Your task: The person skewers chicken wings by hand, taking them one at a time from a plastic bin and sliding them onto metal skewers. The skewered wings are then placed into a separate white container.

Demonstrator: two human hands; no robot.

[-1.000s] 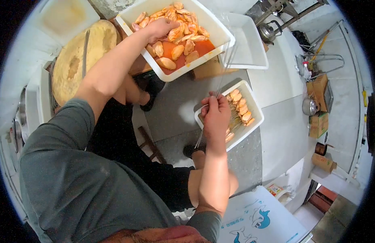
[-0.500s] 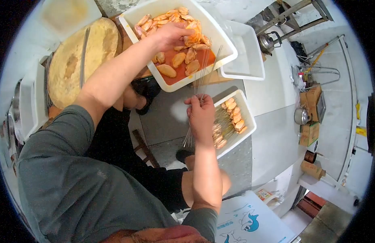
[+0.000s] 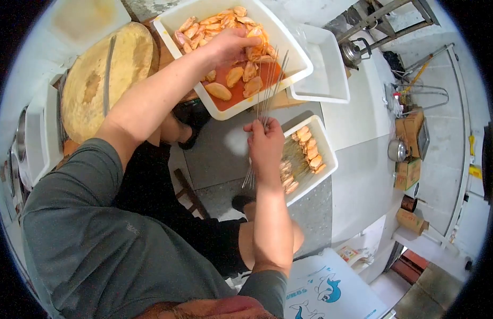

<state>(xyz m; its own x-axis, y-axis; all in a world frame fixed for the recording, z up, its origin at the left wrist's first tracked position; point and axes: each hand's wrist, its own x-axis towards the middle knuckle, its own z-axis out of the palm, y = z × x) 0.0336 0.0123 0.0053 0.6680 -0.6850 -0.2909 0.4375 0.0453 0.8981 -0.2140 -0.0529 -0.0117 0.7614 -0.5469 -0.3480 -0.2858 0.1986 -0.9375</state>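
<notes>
My left hand is in the large white tub, its fingers bent round a chicken piece, partly hidden by the hand. Around it lie several orange, sauce-coated chicken pieces in red liquid. Below the tub, my right hand is closed round a bundle of thin metal skewers; their upper ends reach over the tub's near right part. Right beside that hand, a smaller white tray holds skewered chicken pieces in two rows.
An empty white tub stands right of the large one. A round wooden board with a dark strip across it is at the left. Kettles and cardboard boxes are at the right. A box lid with dolphin drawings lies at the bottom.
Both hands keep nearly the same places. The skewers' upper ends have swung slightly, and the left hand's fingers have shifted a little over the chicken.
</notes>
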